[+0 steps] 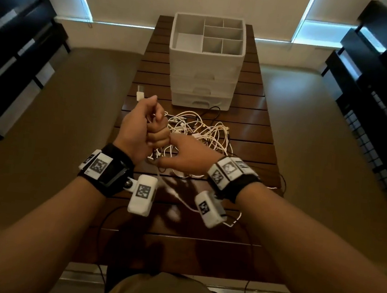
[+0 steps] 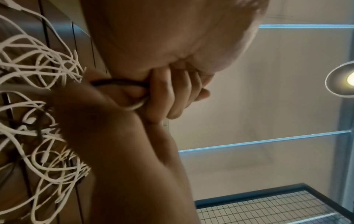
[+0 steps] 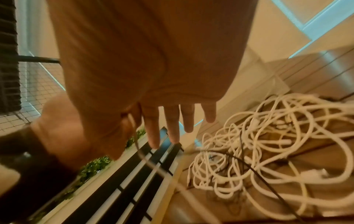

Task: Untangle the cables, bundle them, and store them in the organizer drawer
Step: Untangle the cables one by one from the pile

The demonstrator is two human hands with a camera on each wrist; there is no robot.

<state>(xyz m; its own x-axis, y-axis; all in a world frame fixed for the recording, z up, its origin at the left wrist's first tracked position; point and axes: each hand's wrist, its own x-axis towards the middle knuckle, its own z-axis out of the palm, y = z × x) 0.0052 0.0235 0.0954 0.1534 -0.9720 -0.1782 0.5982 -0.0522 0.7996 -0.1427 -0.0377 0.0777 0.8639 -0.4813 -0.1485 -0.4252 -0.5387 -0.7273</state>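
A domestic room is suggested, a dark slatted wooden table (image 1: 248, 137) set between black wire-mesh shelving racks (image 1: 381, 123), cream walls edged by daylight strips, a lit round lamp (image 2: 343, 80), a white plastic drawer organizer (image 1: 205, 61) placed on top.

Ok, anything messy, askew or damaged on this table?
Only the expected mess: the white cables lie knotted in front of the organizer, whose drawers are all closed. A thin black cable trails off the table's right edge. No damage shows.

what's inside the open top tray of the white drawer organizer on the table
The white plastic drawer organizer shows only bare divided compartments on top; no cables there. Its three drawers below are shut, contents hidden.
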